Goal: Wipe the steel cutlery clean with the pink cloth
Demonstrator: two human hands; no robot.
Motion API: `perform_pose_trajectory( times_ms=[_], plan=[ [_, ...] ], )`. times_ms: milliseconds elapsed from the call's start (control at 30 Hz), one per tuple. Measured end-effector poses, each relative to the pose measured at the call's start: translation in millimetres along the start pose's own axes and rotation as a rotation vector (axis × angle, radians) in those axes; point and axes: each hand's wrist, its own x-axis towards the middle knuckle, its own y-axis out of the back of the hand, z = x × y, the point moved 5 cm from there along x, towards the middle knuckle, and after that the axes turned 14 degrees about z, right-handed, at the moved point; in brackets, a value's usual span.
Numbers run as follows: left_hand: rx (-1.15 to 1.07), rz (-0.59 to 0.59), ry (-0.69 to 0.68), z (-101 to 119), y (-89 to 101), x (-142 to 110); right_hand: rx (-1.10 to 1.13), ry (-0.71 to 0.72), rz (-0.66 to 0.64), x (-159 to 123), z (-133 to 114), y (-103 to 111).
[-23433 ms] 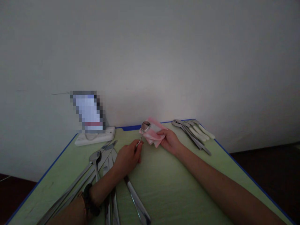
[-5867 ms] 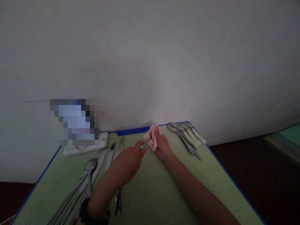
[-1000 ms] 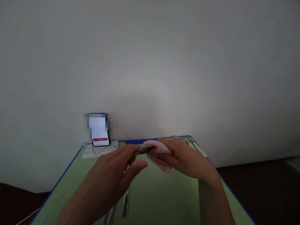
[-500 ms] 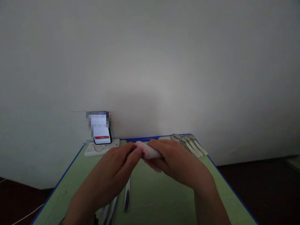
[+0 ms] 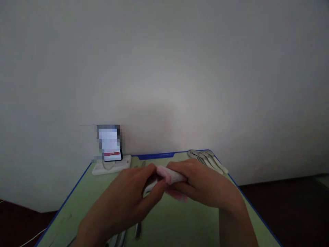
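Observation:
My left hand (image 5: pixel 125 197) is closed around a slim utensil (image 5: pixel 149 188). Only its pale, shiny end shows between thumb and fingers, so its kind is hidden. My right hand (image 5: pixel 199 183) grips a folded pink and white cloth (image 5: pixel 175 175) that bulges out between the two hands. The cloth touches the left fingertips, and a loose pink corner hangs below the right hand. Both hands are above the green table (image 5: pixel 180 223). Under the left forearm lie several metal utensils (image 5: pixel 120 239), partly covered, and one single metal utensil (image 5: pixel 138 230) lies beside them.
At the far right corner, several spoons (image 5: pixel 205 159) with cream handles lie fanned out. A lit phone (image 5: pixel 113 156) leans on a white stand (image 5: pixel 125 161) at the far left corner. Behind the table's blue edge (image 5: pixel 156 156) rises a plain wall (image 5: pixel 164 75).
Both hands have moved slightly right and lower in view with the cloth. My left thumb has shifted away from the fingers, and the utensil's pale end now shows between them.

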Motion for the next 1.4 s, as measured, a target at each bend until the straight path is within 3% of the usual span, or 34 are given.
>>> perform_pose_trajectory(
  times_ms=[333,567,667,767,867,1133,1400],
  plan=[
    [0.068,0.110,-0.061,-4.2,-5.2,9.6,-0.027,-0.015,0.029,7.6,11.5,-6.3],
    [0.105,0.077,-0.062,-14.7,-12.9,16.6,0.016,-0.121,-0.082,11.1,17.6,-10.2],
    [0.126,0.120,-0.064,-16.2,-3.7,15.1,0.108,-0.170,-0.114,2.5,22.3,-3.2],
    [0.117,0.195,-0.067,-15.7,6.2,13.2,0.209,-0.200,-0.062,-7.6,30.5,9.8],
    [0.104,0.226,-0.063,-13.2,3.9,13.4,0.222,-0.179,-0.038,-12.2,34.9,15.6],
    [0.151,0.147,-0.131,-1.9,-29.8,18.3,0.132,-0.002,-0.131,2.3,30.3,-9.6],
    [0.206,0.150,-0.144,-15.1,-26.8,17.5,0.244,-0.016,-0.174,11.1,45.4,-26.9]
  ],
)
